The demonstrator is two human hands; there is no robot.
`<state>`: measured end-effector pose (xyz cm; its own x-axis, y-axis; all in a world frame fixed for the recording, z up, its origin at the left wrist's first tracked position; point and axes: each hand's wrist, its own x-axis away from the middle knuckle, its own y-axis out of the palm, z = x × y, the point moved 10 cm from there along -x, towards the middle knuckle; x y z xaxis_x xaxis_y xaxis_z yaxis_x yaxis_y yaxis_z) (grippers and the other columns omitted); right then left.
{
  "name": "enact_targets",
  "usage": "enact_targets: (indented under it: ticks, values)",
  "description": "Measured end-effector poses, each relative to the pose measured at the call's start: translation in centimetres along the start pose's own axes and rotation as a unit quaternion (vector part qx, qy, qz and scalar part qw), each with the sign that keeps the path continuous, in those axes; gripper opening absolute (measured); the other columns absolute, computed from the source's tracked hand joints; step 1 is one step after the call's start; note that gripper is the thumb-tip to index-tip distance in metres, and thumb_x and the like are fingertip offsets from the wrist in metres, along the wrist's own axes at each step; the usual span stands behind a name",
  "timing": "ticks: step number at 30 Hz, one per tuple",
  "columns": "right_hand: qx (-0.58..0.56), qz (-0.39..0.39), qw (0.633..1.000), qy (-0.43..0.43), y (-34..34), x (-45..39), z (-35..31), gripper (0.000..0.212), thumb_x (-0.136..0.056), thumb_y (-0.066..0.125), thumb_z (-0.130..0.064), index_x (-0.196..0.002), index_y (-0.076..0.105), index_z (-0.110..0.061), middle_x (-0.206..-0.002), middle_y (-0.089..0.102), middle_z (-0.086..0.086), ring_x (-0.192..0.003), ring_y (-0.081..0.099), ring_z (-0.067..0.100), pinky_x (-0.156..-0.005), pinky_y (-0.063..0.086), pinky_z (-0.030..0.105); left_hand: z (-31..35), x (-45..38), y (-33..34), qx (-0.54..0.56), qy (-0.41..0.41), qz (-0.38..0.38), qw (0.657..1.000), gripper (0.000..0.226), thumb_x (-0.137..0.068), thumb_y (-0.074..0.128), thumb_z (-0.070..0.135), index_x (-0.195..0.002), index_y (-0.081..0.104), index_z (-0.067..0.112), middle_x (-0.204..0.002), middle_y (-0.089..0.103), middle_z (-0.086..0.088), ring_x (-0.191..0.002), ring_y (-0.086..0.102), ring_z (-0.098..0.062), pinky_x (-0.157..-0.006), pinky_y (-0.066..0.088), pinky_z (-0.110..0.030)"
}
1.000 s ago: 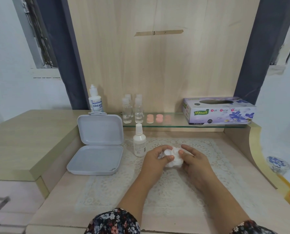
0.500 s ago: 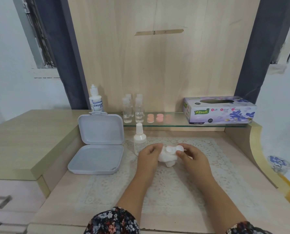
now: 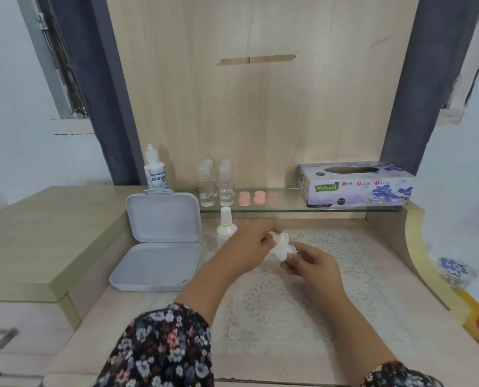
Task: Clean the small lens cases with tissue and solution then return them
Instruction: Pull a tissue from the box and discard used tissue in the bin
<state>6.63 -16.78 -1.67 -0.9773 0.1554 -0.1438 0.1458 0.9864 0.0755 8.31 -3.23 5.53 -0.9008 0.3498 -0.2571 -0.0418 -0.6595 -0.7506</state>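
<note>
Over the lace mat (image 3: 274, 303) at the middle of the desk (image 3: 98, 325), both hands are meeting on a white bundle. Curled fingers of the left hand (image 3: 249, 251) are gripping a crumpled tissue (image 3: 272, 254), while the right hand (image 3: 313, 263) is pinching a small clear lens case (image 3: 284, 247) between thumb and fingertips; tissue and case are touching, and motion blur is hiding exactly where one ends and the other begins. Just behind the left hand, a small white spray bottle (image 3: 226, 226) is standing upright on the mat's far edge. To the left, a grey hinged box (image 3: 160, 244) is lying open with its lid leaning back. Along the glass shelf (image 3: 283, 209) behind, four small clear bottles (image 3: 216, 184) are standing in a cluster, with pink round lens cases (image 3: 252, 197) lying just beside them and a purple tissue box (image 3: 355, 184) sitting at the right end. At the shelf's left end, behind the grey box, a taller solution bottle (image 3: 155, 173) is standing. Floral sleeves (image 3: 160, 350) are covering both forearms near the bottom edge.
</note>
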Motion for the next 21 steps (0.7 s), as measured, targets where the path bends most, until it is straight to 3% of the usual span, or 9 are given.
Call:
enact_targets:
  ticks: [2,5,8,11,17,19,21]
  values:
    - [-0.025,-0.002,1.000,0.009,0.0,-0.1,0.1,0.024,-0.087,0.064,0.001,-0.103,0.072,-0.015,-0.079,0.075,0.008,-0.069,0.070,0.015,-0.067,0.056,0.022,0.7,-0.7,0.3,-0.081,0.009,-0.062,0.995,0.026,-0.093,0.055,0.011,-0.117,0.063,0.018,-0.102,0.064,0.001,-0.093,0.059,-0.014,-0.080,0.047,-0.025]
    - [-0.037,-0.017,0.999,0.017,0.3,0.0,0.2,0.024,-0.086,0.064,0.003,-0.104,0.071,-0.012,-0.080,0.075,0.010,-0.068,0.070,0.014,-0.066,0.056,0.020,1.6,-1.4,1.1,-0.236,0.035,-0.128,0.963,0.024,-0.093,0.058,0.014,-0.116,0.066,0.014,-0.106,0.066,-0.001,-0.094,0.060,-0.018,-0.073,0.041,-0.025]
    - [-0.046,-0.022,0.999,0.020,0.4,0.0,0.1,0.026,-0.086,0.064,0.006,-0.107,0.069,-0.008,-0.080,0.075,0.011,-0.066,0.070,0.014,-0.065,0.056,0.020,2.7,-1.5,2.4,-0.366,0.086,-0.160,0.913,0.015,-0.091,0.054,0.007,-0.096,0.067,0.012,-0.088,0.065,-0.004,-0.078,0.060,-0.022,-0.062,0.039,-0.028]
    - [-0.049,-0.004,0.999,0.022,0.1,-0.1,0.2,0.029,-0.084,0.066,0.007,-0.109,0.066,-0.008,-0.072,0.073,0.011,-0.063,0.069,0.015,-0.064,0.056,0.018,3.5,-1.5,2.9,-0.418,0.113,-0.151,0.889,0.023,-0.089,0.051,0.004,-0.068,0.051,0.013,-0.065,0.049,-0.001,-0.062,0.050,-0.021,-0.054,0.035,-0.029]
    - [-0.046,0.017,0.999,0.004,-0.3,-0.1,0.0,0.030,-0.082,0.068,0.006,-0.109,0.069,-0.007,-0.076,0.075,0.009,-0.070,0.072,0.018,-0.070,0.057,0.020,1.9,-2.3,1.6,-0.304,-0.006,-0.104,0.947,0.023,-0.086,0.054,0.009,-0.064,0.048,0.011,-0.061,0.047,-0.002,-0.061,0.047,-0.020,-0.049,0.032,-0.027]
    - [-0.040,0.029,0.999,-0.004,-0.5,0.0,-0.2,0.031,-0.082,0.069,0.005,-0.109,0.069,-0.010,-0.076,0.075,0.005,-0.070,0.072,0.017,-0.072,0.058,0.020,0.5,-1.9,1.0,-0.204,-0.084,-0.079,0.972,0.022,-0.081,0.058,0.009,-0.061,0.048,0.010,-0.058,0.048,-0.003,-0.056,0.045,-0.018,-0.049,0.033,-0.025]
    - [-0.031,0.040,0.999,-0.011,-0.7,0.0,-0.3,0.032,-0.081,0.070,0.004,-0.109,0.070,-0.011,-0.078,0.075,0.001,-0.072,0.072,0.016,-0.075,0.058,0.022,-1.7,-1.2,0.9,-0.033,-0.184,-0.054,0.981,0.017,-0.078,0.060,0.004,-0.063,0.053,0.007,-0.055,0.055,-0.006,-0.048,0.051,-0.017,-0.049,0.042,-0.025]
